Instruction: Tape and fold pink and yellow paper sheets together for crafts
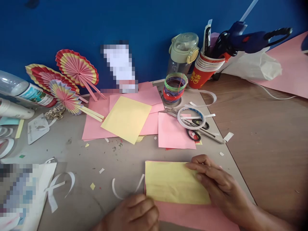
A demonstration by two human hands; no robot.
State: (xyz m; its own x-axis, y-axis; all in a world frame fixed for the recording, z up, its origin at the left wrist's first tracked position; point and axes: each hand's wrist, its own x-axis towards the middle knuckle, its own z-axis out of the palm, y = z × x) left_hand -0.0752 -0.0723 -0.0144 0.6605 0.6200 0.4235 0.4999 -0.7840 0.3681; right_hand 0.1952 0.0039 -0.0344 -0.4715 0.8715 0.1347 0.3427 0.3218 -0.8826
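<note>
yellow sheet: near edge of desk, thin, floppy, probably best pinched lightly at corners
right hand: grip apart, flat on right edge
left hand: curled at corner, grip can't tell

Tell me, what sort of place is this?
Probably a paper-craft worktable: folded paper fans lie by the blue wall, scissors and a tape ring sit among coloured sheets, and the right hand presses a yellow sheet over pink paper.
</note>
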